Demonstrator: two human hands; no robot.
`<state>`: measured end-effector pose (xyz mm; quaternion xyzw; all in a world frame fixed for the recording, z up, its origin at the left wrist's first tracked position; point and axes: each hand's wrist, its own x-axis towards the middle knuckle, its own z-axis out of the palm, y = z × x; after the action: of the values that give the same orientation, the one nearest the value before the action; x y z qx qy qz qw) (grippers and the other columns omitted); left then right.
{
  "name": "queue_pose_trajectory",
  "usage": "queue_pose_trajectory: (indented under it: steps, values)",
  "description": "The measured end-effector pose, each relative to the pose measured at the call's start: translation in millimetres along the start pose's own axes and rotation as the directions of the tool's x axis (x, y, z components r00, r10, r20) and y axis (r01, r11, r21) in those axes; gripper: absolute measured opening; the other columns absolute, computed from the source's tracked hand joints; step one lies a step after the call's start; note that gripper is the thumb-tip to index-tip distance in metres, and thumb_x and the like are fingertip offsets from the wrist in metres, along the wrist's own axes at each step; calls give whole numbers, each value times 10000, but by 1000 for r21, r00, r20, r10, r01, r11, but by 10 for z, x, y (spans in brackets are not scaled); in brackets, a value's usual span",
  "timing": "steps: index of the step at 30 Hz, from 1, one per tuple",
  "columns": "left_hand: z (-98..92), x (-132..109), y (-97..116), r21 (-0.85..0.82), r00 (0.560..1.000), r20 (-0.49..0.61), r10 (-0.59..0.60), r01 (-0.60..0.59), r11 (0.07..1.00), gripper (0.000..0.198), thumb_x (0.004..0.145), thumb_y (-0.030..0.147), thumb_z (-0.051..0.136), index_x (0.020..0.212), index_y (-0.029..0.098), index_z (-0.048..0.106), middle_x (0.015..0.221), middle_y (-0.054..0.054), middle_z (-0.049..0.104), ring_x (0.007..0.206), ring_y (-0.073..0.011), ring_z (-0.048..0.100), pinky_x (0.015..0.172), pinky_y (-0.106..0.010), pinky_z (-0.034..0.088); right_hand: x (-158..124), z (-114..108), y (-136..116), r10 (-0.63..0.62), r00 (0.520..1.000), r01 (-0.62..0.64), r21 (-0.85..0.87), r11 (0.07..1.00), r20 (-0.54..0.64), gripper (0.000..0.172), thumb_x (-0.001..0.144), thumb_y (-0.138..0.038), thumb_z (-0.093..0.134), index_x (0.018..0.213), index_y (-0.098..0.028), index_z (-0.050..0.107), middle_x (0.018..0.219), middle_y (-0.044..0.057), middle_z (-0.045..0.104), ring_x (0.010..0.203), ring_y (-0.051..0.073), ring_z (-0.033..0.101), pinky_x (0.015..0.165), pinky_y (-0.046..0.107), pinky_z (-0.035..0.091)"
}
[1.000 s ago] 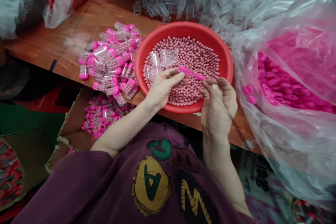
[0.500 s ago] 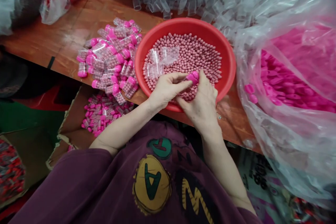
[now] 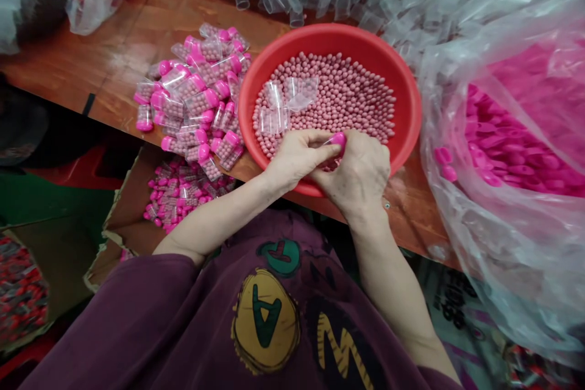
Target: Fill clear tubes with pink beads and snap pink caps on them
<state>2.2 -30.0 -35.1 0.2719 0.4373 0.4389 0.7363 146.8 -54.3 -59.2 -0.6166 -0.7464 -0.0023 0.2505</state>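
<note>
Over the near rim of a red basin (image 3: pixel 406 134), my left hand (image 3: pixel 299 155) pinches a small clear container with a pink cap (image 3: pixel 338 139). My right hand (image 3: pixel 361 170) closes round the capped end from the right, its fingers curled and touching the cap. Most of the container is hidden between my fingers. Pink beads (image 3: pixel 342 91) fill the basin's bottom, and a few clear empty tubes (image 3: pixel 274 119) lie on them at the left.
Filled pink-capped containers (image 3: pixel 192 97) are heaped left of the basin, with more in a cardboard box (image 3: pixel 132 195) below. Clear tubes (image 3: pixel 292 0) lie behind. At the right, a plastic bag (image 3: pixel 503 244) holds pink caps (image 3: pixel 516 158).
My right hand has closed further round the cap, its fingers now curled over. The pink piece shows as a single cap between my hands. The whole view has shifted slightly.
</note>
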Motion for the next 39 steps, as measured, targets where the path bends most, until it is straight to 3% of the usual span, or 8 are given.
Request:
queue_pose_trajectory:
  steps: [5,10,13,17,19,29,34,39]
  values:
    - [44,26,-27,5,999,36,-25,25,1000,360,737,330,1103,867,125,838,833,-17,815,769,-111,705,822,-262,606,36,-104,-31,-8,997,9,-26,1000,75,455,952,-617,729,1081,-181,712,936,170,765,916,378,740,850,543,609]
    - [-286,64,172,189,962,-10,272,-266,945,283,928,396,934,1084,171,864,1005,-40,858,780,-113,699,796,-248,612,393,-307,207,-219,903,61,395,917,369,792,982,-585,802,1620,-168,585,1280,167,814,1010,328,788,925,512,685]
    - [-847,171,507,489,791,-169,588,-451,747,260,1018,393,819,1222,233,826,1147,-48,861,910,-158,764,931,-319,667,801,-201,367,-189,901,57,325,944,391,631,1065,-438,706,1619,-147,622,1347,207,780,1108,359,794,1038,568,684]
    - [-1518,303,872,818,489,-270,830,-337,465,360,995,288,819,1349,235,774,1421,-94,814,1394,-264,738,1325,-484,540,1294,225,332,-288,901,262,123,957,325,622,1025,-174,600,1642,-101,613,1660,274,631,1486,439,659,1271,656,566]
    - [-1592,304,911,897,441,-199,875,-277,344,381,982,252,822,1359,238,770,1483,-98,791,1489,-281,688,1381,-513,487,1452,417,274,-350,854,347,79,935,385,628,995,-124,576,1619,-84,626,1646,278,650,1470,457,657,1247,678,567]
    - [-382,285,519,823,798,178,575,-442,358,283,1058,180,684,1313,162,805,1325,-118,869,1106,-207,813,1048,-361,646,1132,132,609,-147,955,17,449,893,257,775,867,-369,769,1586,-147,581,1431,189,781,1115,308,789,1031,514,692]
    - [13,313,509,942,913,278,298,-319,101,258,1058,215,674,1228,103,833,1254,-180,872,1182,-307,810,1086,-435,613,587,44,369,-131,980,84,288,954,148,814,912,-235,637,1705,-154,471,1569,239,721,1438,415,707,1264,665,569]
    - [198,302,575,957,975,222,-19,-222,-184,276,1031,155,640,1179,73,858,1157,-200,867,1111,-309,821,947,-379,604,262,-58,222,-97,945,60,127,990,314,729,959,-224,707,1650,-52,555,1413,281,773,1311,473,741,1137,683,618]
